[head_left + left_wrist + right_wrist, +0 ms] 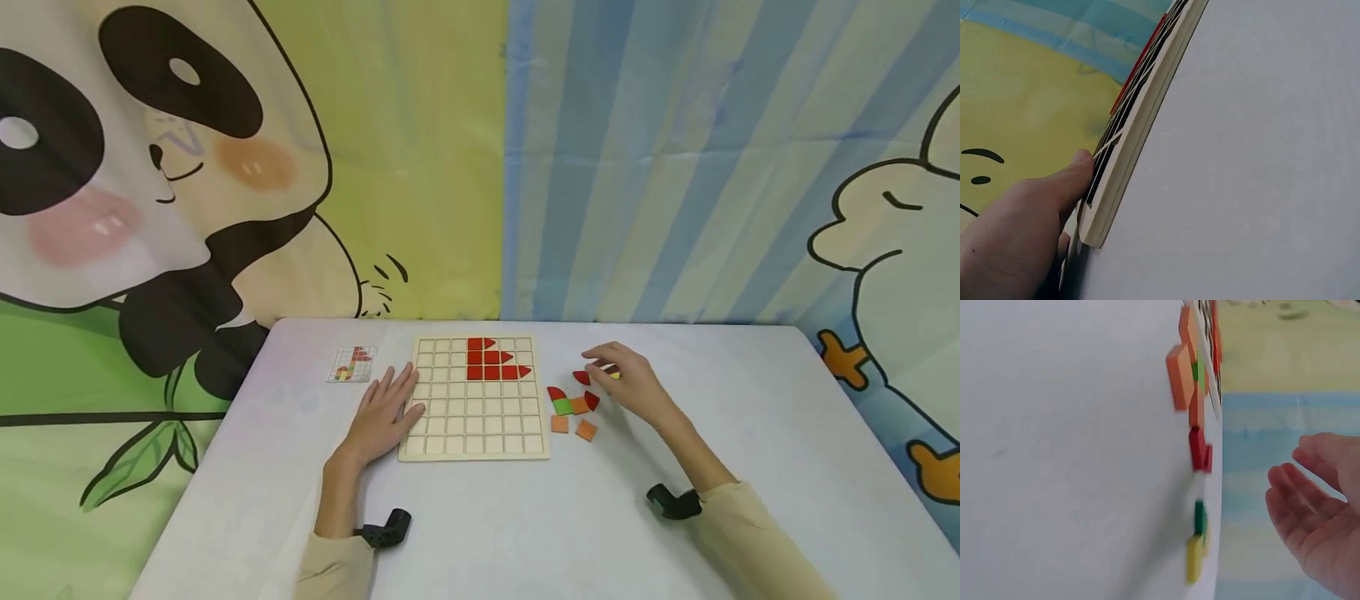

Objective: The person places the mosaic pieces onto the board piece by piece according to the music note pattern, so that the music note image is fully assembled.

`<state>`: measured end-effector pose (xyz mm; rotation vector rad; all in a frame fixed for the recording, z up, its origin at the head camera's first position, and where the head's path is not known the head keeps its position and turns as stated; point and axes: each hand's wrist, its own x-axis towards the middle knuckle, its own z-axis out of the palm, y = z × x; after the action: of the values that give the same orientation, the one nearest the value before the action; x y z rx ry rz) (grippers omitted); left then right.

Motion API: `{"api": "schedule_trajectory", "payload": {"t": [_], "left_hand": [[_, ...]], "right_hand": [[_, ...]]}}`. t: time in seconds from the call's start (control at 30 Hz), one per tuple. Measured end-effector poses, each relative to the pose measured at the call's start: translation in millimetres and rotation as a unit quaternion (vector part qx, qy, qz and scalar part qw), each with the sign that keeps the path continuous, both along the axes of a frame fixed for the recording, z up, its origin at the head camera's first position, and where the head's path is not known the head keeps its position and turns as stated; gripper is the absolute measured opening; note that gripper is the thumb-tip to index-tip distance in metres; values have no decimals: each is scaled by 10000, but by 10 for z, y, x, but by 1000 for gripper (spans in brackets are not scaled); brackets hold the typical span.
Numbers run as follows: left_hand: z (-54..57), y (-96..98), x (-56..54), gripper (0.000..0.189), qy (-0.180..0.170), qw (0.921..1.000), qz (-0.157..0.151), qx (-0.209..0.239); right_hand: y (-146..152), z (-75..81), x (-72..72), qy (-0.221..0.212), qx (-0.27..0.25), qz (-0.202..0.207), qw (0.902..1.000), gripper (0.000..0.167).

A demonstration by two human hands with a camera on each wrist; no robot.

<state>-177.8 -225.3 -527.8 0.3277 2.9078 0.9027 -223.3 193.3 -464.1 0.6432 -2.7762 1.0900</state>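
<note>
A pale wooden grid board (480, 429) lies on the table, with rows of red pieces (492, 357) set in its upper cells. My left hand (378, 418) rests along the board's left edge, fingers extended; in the left wrist view its thumb (1075, 175) touches the rim. Above the loose pieces to the right of the board hovers my right hand (630, 382), its fingers loosely bent. The right wrist view shows a gap between thumb and fingers, with nothing held. Beneath it lie a yellow piece (1193, 559) and a dark green piece (1200, 517), partly hidden in the head view.
A small pattern card (351, 364) lies left of the board. Between board and right hand are a green square (562, 406), several orange squares (587, 430) and red rounded pieces (556, 392). A printed curtain (420, 167) hangs behind the white table (517, 533).
</note>
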Motion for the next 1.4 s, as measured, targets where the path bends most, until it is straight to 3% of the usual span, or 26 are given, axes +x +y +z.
{"api": "schedule_trajectory", "payload": {"t": [0.2,0.5,0.7,0.93,1.17,1.4], "left_hand": [[12,22,11,74,-9,10000,-6,32],[12,4,-4,74,30,10000,26,-38],[-2,5,-5,74,8,10000,-10,-30],[-4,16,-18,75,36,10000,36,-62],[-5,41,-20,77,-78,9999,52,-63],[5,31,-19,78,-43,9999,66,-124]], "right_hand": [[337,-83,94,-113,59,-620,9980,26],[468,-83,44,-387,262,-795,9957,30],[400,-87,107,-110,285,-335,9990,29],[162,-86,217,-72,815,656,9945,31],[45,-124,257,-243,1330,870,9870,27],[2,-123,263,-29,1494,1007,9836,20]]}}
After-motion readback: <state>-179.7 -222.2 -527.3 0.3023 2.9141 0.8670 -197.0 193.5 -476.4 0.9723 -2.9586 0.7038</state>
